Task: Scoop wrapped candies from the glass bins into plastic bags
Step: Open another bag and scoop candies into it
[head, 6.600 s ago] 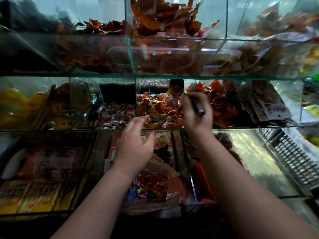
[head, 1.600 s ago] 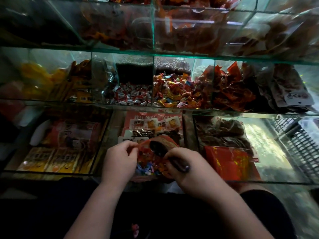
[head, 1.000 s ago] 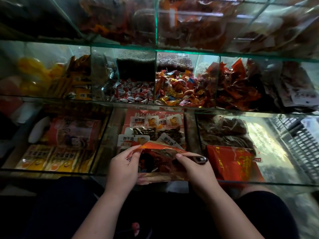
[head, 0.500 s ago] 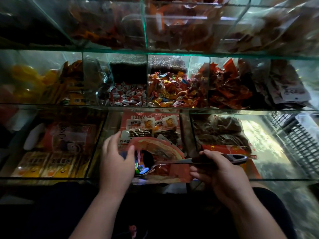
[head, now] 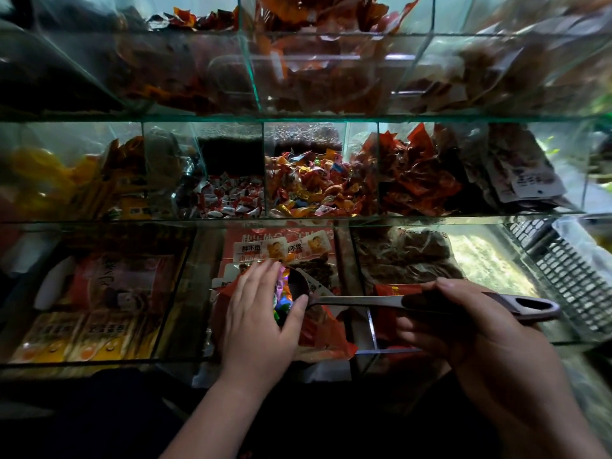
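The bag point(head: 323, 339) already holds some candies point(head: 280, 293). The left grip point(head: 261, 316) holds its mouth open; the right grip point(head: 463, 326) clasps the scoop point(head: 364, 300), bowl at the bag. More scooping probably remains.

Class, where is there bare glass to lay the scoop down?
Bare glass lies at right, between the brown packets and the mesh basket. Crowded: around the plastic bag, where the left hand and scoop meet, and the candy bins above.

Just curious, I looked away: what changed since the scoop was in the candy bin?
The right hand brought the scoop down from the candy bin and put its bowl in the mouth of the bag. The left hand still holds the bag open; all else looks unchanged.
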